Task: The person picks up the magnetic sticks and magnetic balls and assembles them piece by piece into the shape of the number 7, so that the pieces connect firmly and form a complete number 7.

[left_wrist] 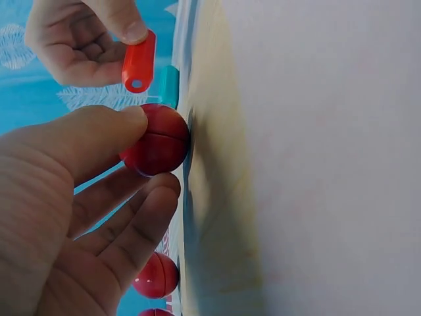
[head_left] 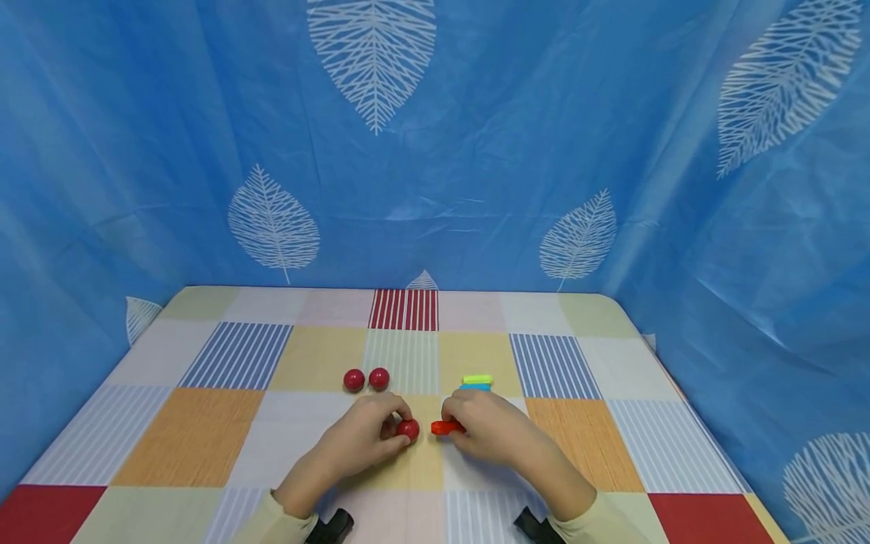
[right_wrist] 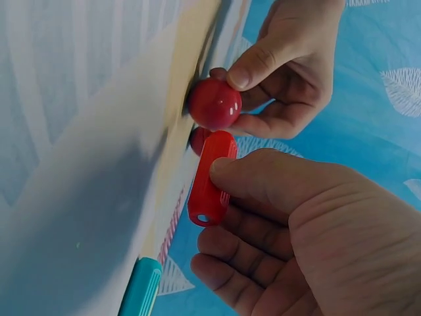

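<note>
My left hand holds a glossy red ball between thumb and fingertips, close over the tablecloth. A seam line runs round this ball in the left wrist view. Just to the right, my right hand pinches a small red plastic bar, its thumb on the flat face. The bar has a hole at one end and ridges along its side. Its left end points toward the ball, with a short gap between the two in the head view.
Two more red balls sit side by side beyond my left hand. Behind my right hand lie a yellow-green bar and a blue bar, the blue one partly hidden. A blue leaf-print curtain borders the patchwork-covered table.
</note>
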### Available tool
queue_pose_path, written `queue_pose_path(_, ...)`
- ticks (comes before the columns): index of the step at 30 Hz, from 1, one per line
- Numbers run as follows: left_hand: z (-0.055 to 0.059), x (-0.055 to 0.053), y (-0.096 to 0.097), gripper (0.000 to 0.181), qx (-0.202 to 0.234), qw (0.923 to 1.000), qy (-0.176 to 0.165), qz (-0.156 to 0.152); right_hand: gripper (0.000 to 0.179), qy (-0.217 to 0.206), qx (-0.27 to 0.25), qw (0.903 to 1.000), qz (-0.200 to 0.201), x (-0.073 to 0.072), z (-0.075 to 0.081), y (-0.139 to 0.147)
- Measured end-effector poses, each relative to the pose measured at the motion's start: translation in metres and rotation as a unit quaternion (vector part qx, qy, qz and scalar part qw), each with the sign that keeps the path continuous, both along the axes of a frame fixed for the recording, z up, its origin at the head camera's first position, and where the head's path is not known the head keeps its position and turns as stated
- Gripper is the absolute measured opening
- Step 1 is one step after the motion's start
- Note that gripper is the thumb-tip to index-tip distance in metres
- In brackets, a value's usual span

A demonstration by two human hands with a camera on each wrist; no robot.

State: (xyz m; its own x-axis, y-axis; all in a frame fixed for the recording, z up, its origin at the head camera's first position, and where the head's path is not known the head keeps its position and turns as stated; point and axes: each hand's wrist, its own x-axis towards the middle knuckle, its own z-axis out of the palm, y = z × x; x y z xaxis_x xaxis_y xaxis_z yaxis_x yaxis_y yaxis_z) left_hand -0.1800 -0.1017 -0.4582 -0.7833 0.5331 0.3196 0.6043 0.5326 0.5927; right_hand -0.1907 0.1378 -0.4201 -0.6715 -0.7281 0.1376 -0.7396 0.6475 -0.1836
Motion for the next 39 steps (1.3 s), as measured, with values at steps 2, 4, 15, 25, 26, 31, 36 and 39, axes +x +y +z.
queue_pose_path(2, 0.000, 0.000, 0.000, 0.022, -0.002, 1.0000, -0.003, 0.004, 0.012, 0.001, 0.000, 1.0000, 0.002, 0.000, -0.001, -0.001)
queue_pose_path(4, 0.001, 0.000, 0.000, 0.023, -0.003, 0.9999, -0.006, 0.008, 0.013, 0.001, 0.002, 1.0000, 0.003, -0.001, -0.002, -0.003)
queue_pose_path(15, 0.002, 0.002, -0.001, 0.019, -0.007, 0.9990, -0.044, 0.006, 0.014, -0.029, -0.004, 0.9995, 0.013, 0.000, -0.004, -0.011)
queue_pose_path(25, 0.003, 0.004, -0.004, 0.019, -0.012, 0.9989, -0.045, 0.002, 0.014, -0.026, -0.017, 0.9991, 0.028, 0.001, -0.008, -0.017)
queue_pose_path(26, 0.003, 0.004, -0.005, 0.019, -0.015, 0.9989, -0.044, 0.002, 0.013, -0.027, -0.018, 0.9990, 0.031, 0.002, -0.008, -0.017)
queue_pose_path(31, 0.005, 0.005, -0.006, 0.018, -0.025, 0.9987, -0.044, 0.007, 0.014, -0.031, -0.021, 0.9987, 0.036, 0.003, -0.010, -0.019)
queue_pose_path(36, 0.006, 0.006, -0.008, 0.018, -0.026, 0.9987, -0.044, 0.006, 0.014, -0.034, -0.015, 0.9987, 0.034, 0.004, -0.012, -0.020)
queue_pose_path(39, 0.005, 0.006, -0.009, 0.018, -0.026, 0.9988, -0.042, 0.003, 0.014, -0.042, -0.016, 0.9985, 0.030, 0.004, -0.011, -0.021)
